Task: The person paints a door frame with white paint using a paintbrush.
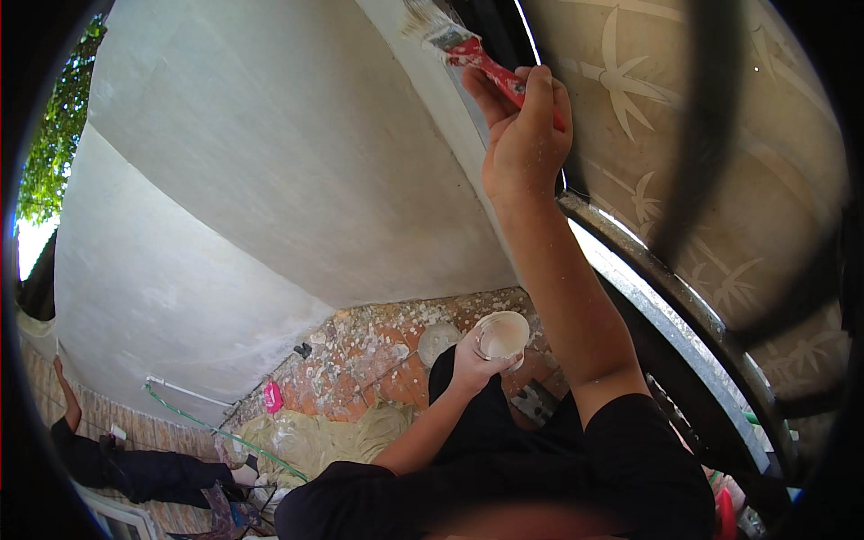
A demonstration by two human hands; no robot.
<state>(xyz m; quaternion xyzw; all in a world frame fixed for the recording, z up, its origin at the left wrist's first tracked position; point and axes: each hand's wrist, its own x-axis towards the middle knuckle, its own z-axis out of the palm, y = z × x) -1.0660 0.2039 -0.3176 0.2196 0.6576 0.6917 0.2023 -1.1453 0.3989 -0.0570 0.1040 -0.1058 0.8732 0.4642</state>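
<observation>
My right hand is raised high and wrapped round the red handle of a paintbrush. White paint smears the brush's ferrule, and its pale bristles are at the edge strip of the wall, beside a dark frame. Whether the bristles touch the surface I cannot tell. Down in front of my body, my left hand grips a white tub with its open top facing up. Pale, whitish paint shows inside it.
A paint-spattered tile floor holds a round whitish lid, a pink object and a crumpled drop cloth. A green hose crosses lower left, near another person. Leaf-patterned panels stand close at right.
</observation>
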